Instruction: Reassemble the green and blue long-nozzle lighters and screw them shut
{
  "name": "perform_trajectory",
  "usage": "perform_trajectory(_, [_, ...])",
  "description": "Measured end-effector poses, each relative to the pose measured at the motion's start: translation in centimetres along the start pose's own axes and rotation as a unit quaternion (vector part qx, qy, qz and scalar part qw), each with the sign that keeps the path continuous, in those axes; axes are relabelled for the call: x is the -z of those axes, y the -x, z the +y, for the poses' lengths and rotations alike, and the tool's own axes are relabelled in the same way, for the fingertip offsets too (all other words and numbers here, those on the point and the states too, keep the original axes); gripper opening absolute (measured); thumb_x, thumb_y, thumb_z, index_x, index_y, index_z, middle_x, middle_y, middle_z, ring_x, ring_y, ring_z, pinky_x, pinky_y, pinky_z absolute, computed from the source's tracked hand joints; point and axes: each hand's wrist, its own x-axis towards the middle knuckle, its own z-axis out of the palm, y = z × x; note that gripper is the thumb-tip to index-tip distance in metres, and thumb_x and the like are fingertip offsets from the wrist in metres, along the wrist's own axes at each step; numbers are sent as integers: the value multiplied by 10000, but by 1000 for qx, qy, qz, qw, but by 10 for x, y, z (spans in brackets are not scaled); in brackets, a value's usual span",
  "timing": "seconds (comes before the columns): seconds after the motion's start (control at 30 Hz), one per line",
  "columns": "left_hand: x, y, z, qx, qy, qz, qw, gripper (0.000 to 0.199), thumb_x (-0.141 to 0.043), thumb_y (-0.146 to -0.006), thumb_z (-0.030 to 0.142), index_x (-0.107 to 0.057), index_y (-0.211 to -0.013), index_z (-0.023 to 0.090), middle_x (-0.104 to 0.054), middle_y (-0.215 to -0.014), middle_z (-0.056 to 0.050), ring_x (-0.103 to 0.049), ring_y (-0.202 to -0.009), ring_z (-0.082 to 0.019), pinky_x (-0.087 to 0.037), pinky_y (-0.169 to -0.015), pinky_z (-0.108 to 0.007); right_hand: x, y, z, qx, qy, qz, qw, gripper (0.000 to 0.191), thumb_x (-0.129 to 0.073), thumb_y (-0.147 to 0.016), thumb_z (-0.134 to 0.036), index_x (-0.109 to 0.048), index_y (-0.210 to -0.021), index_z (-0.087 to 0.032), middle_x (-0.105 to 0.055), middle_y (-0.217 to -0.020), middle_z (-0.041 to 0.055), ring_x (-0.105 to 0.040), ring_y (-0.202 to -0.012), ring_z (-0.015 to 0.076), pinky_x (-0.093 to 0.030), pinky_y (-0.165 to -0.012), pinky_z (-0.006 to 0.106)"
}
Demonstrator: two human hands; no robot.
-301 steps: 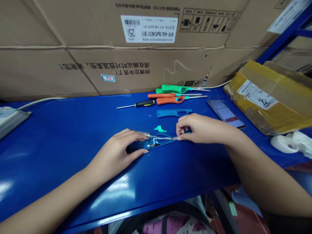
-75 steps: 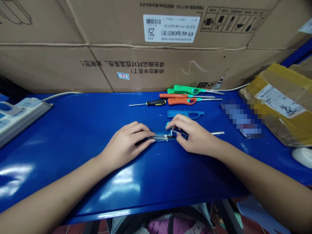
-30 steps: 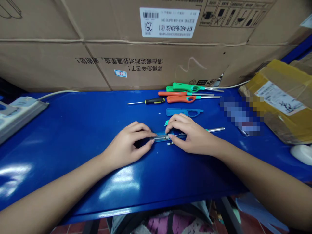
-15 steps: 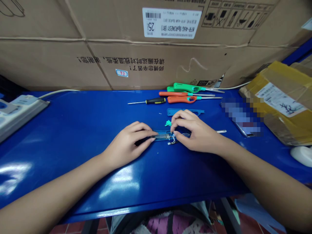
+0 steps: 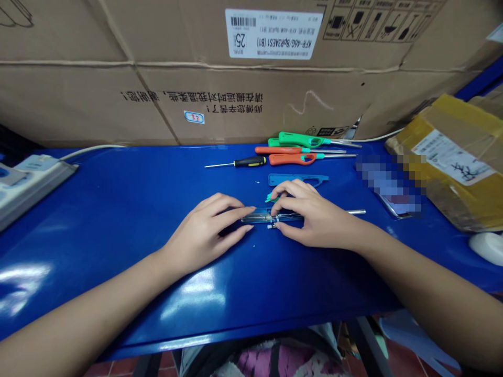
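An opened blue gas lighter (image 5: pixel 257 215) lies on the blue table, its clear inner tank showing and its metal tube reaching right beneath my right hand. My left hand (image 5: pixel 214 225) has its thumb and forefinger on either side of the lighter's left end. At the lighter's middle, the fingers of my right hand (image 5: pixel 314 212) are closed on thin white wires (image 5: pixel 280 218). A small white connector (image 5: pixel 270 226) sticks out by the right thumb. Just behind the right fingertips lies a small green trigger piece (image 5: pixel 269 198), partly hidden. The loose blue casing half (image 5: pixel 293 180) rests farther back.
Behind lie a black-and-yellow screwdriver (image 5: pixel 249 162), orange lighters (image 5: pixel 293 158) and green lighters (image 5: pixel 298 139). A large carton (image 5: pixel 157 118) stands along the back. A phone (image 5: pixel 389 188) and a taped box (image 5: pixel 448 162) are at right, a power strip (image 5: pixel 35 183) at left.
My right fingers have moved slightly left and closed in on the white wires. The left thumb and forefinger have spread a little, showing more of the lighter's end.
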Motion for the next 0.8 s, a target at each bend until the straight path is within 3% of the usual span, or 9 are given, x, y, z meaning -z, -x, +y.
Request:
perform_trajectory(0.13, [-4,-1,-5,35,-27,-31,999,321,-648,-967,305,-694,-1251,161,-677,-1122,-112,-617,-1020,-231,-525,-903,-407,-1,1,0,-2,-1,0,1000,94,-642,-881,-223,-680,-968,-226,-588,-1215,91,-525,-1198,271,-388,-1029,473])
perform_trajectory(0.3, [-3,0,-4,19,-18,-29,999,220,-650,-969,281,-740,-1156,211,-694,-1103,-80,-624,-1003,-208,-513,-887,-378,1,2,-1,-4,-5,3,1000,91,-644,-879,-223,-674,-965,-232,-589,-1201,85,-529,-1198,269,-379,-1040,481])
perform_trajectory(0.8, [2,-1,1,-45,-13,45,998,219,-713,-915,176,-721,-1133,200,-758,-1045,-53,-663,-916,-173,-510,-838,-330,-2,-1,-4,-10,-37,1,999,101,-637,-888,-227,-675,-982,-218,-583,-1218,99,-531,-1209,266,-389,-1062,474])
